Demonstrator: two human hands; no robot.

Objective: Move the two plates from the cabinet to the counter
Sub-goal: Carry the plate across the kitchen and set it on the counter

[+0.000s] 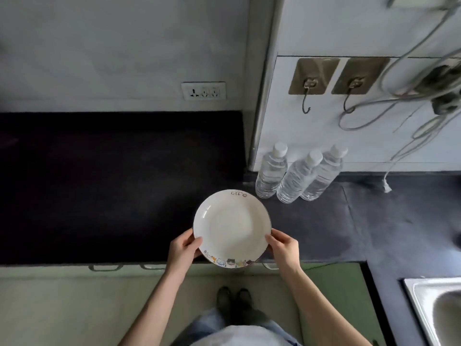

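Note:
A white plate (232,227) with the word "life" on its far rim and small coloured figures along its near rim sits over the front edge of the dark counter (112,191). My left hand (183,250) grips its left rim, thumb on top. My right hand (284,248) grips its right rim the same way. Whether the plate rests on the counter or hangs just above it I cannot tell. Only one plate shows, and the cabinet it came from is out of view.
Three clear water bottles (296,176) stand just behind and to the right of the plate. A steel sink (439,310) is at the lower right. A wall socket (203,90), two hooks (310,86) and hanging cables (411,96) are on the wall. Drawer handles (104,267) line the front.

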